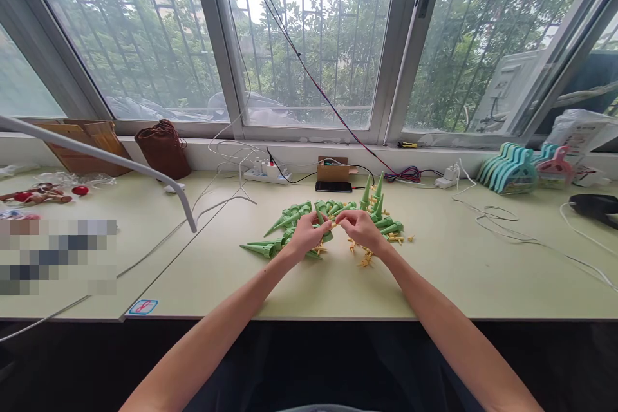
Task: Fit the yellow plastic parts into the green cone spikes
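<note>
My left hand (306,233) is closed around a green plastic spike (319,214), its pointed end up above the fingers. My right hand (360,229) pinches a small yellow plastic piece (337,224) against the spike's side; the exact contact is too small to make out. Around both hands lie many green cone-shaped spikes (263,249). A few spikes (365,194) stand upright just behind the right hand. Small yellow plastic pieces (365,259) are scattered below and right of the right hand.
Behind the pile, a black phone (333,187) lies by a small cardboard box (333,170). A power strip (268,172) and loose white cables (502,215) spread over the table (217,290). Hangers (509,167) stand right; a brown pouch (163,149) stands left. A grey curved arm (159,175) crosses at left.
</note>
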`<act>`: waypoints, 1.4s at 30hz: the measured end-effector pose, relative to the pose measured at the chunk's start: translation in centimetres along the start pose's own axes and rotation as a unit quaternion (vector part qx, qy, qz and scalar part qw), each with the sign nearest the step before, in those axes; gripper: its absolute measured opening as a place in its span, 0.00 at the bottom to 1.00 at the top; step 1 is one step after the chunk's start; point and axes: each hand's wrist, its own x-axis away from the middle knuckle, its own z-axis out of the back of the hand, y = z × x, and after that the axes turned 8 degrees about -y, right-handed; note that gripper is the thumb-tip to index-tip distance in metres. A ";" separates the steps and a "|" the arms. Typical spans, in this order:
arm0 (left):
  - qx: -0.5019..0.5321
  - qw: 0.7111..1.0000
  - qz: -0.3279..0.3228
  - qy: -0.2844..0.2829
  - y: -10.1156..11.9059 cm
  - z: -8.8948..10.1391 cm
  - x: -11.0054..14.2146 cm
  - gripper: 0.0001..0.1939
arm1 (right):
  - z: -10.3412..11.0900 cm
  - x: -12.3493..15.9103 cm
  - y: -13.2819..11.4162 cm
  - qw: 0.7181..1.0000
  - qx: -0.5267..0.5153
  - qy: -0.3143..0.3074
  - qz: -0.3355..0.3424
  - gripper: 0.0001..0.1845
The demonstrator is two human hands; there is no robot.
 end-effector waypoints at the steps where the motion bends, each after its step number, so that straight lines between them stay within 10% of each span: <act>1: 0.003 1.000 0.001 -0.001 0.0 0.0 0.0 0.14 | 0.0 0.0 0.0 1.000 -0.001 -0.001 0.002 0.11; 42: 0.028 0.999 0.005 -0.016 0.1 -0.2 0.1 0.15 | 0.0 0.4 -0.8 0.999 0.010 -0.036 0.021 0.09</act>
